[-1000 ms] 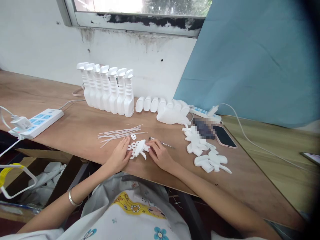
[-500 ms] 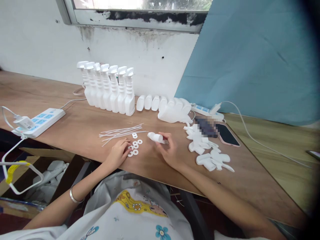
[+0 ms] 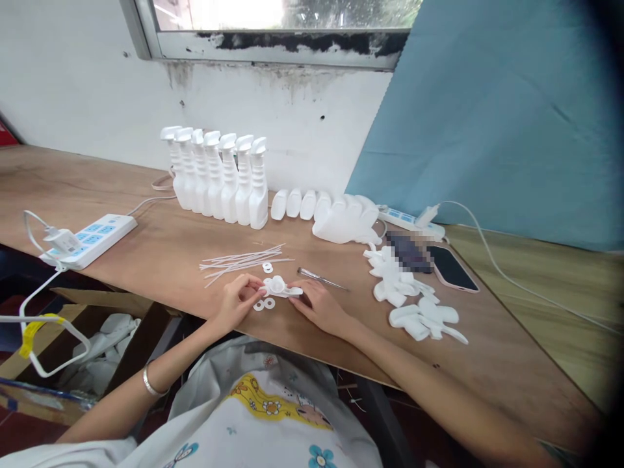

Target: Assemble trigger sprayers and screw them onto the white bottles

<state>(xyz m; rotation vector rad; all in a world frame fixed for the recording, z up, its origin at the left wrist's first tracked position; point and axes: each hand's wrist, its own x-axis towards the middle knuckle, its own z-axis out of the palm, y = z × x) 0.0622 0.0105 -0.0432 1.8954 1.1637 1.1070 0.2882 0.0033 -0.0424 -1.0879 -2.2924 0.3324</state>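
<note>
A white trigger spray head (image 3: pixel 277 285) is held just above the table between my two hands, its round collar turned upward. My left hand (image 3: pixel 238 302) is closed, thumb and fingertips pinching its left end. My right hand (image 3: pixel 319 305) is closed around its right end. White flat washers (image 3: pixel 269 303) lie below and behind the spray head, some partly hidden by it and my left fingers. Behind my hands lie several thin white tubes (image 3: pixel 238 260). A slim pointed tool like a screwdriver (image 3: pixel 322 278) rests beyond my right hand.
Upright white spray bottles (image 3: pixel 229 188) line the back, beside white bottles lying down (image 3: pixel 336 221). More spray heads (image 3: pixel 424 318) are piled at right, near a phone (image 3: pixel 453 268). Power strips (image 3: pixel 95 240) sit at both sides. An open carton (image 3: pixel 139 338) of white parts stands lower left.
My right hand has brought the spray head left and turned its collar up. My left hand has come off the washers to meet it. The pointed tool now shows fully on the table.
</note>
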